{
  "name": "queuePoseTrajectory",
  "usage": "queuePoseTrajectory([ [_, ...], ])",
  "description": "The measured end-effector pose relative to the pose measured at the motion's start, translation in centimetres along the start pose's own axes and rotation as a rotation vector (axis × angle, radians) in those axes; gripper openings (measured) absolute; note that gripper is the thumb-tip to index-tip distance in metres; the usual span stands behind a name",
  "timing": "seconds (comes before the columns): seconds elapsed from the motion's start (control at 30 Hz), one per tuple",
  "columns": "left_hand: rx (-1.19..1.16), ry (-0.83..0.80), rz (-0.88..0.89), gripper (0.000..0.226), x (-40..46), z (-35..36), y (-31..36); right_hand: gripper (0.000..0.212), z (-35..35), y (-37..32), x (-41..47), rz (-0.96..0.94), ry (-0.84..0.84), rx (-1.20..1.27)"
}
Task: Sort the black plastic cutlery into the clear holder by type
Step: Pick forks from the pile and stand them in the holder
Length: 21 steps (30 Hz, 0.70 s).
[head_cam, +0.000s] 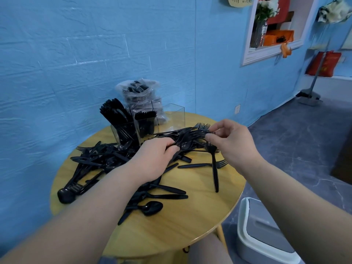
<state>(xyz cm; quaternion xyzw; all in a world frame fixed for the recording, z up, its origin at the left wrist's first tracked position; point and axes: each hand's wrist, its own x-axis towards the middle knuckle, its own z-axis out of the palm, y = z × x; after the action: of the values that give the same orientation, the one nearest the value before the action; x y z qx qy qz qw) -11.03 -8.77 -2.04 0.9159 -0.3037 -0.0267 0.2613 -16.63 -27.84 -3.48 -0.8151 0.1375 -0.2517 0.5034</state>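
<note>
Gripping a bundle of black cutlery (182,139) above the round wooden table (200,221), the left hand (152,159) curls its fingers round the handles at the bundle's near end; the right hand (232,141) pinches the far, tined end of the same bundle between thumb and fingertips (fork heads fan out just past its fingers); one fork (214,164) lies on the table just below the right hand, tines pointing far; a loose heap of cutlery (95,164) spreads over the left and near-middle part of the table; the clear holder (144,124) stands at the far edge, its left compartment packed with upright pieces, the middle one partly filled, the right one showing none that I can tell; a plastic bag of cutlery (141,94) sits behind it against the blue wall (57,63); a grey bin (264,233) stands on the floor at the near right.
</note>
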Motion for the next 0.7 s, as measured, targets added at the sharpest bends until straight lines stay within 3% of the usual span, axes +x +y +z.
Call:
queuePoseTrajectory([
  [0.1, -0.072, 0.032, -0.054, 0.026, 0.0, 0.4, -0.7, 0.005, -0.5, -0.1, 0.1, 0.050, 0.012, 0.088],
  [0.23, -0.050, 0.051, -0.053, 0.028, 0.1, 0.9, -1.0, 0.018, -1.0, 0.0, -0.1, 0.189, -0.171, 0.298],
  [0.33, -0.060, 0.045, -0.066, 0.030, 0.1, 1.3, -0.8, 0.021, -0.8, 0.3, -0.1, 0.157, -0.207, 0.178],
  [0.5, -0.047, 0.022, -0.068, 0.027, 0.6, 1.9, 0.0, 0.005, -0.5, 0.2, 0.0, 0.092, -0.149, 0.081],
  [0.7, -0.068, -0.078, -0.030, 0.033, 0.8, 3.0, 0.3, 0.012, -0.2, 1.3, 0.5, 0.056, -0.053, -0.076],
])
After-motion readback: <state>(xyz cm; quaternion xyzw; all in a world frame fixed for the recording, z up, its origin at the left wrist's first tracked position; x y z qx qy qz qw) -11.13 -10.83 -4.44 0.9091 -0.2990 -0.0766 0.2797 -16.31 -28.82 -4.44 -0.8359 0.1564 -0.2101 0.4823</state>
